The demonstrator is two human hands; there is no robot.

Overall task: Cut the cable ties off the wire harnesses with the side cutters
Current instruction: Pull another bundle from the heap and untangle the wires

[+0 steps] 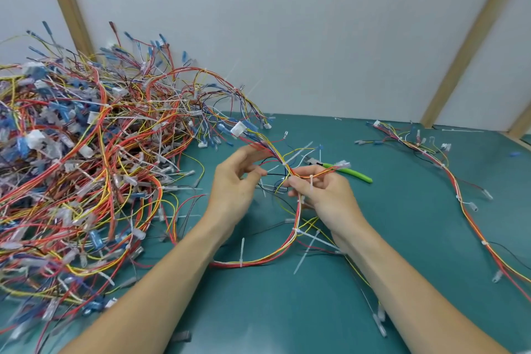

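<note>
1. Wire harness (290, 241), a red, yellow and white bundle, loops over the green mat (287, 310) between the two forearms and rises into both hands.
2. Right hand (327, 192) has its fingers curled round the bundle, pinching it just beside a white cable tie (311, 181).
3. Left hand (238, 181), just left of the right one, has its fingers bent about the bundle's upper strands; whether it truly grips them is unclear.
4. Side cutters (349, 172), with green handles, lie on the mat just beyond the right hand, untouched.
5. Far left of the left hand sits a big tangled pile of harnesses (86, 167).
6. Well right of the right hand lies a separate harness (448, 178), stretched along the mat.
</note>
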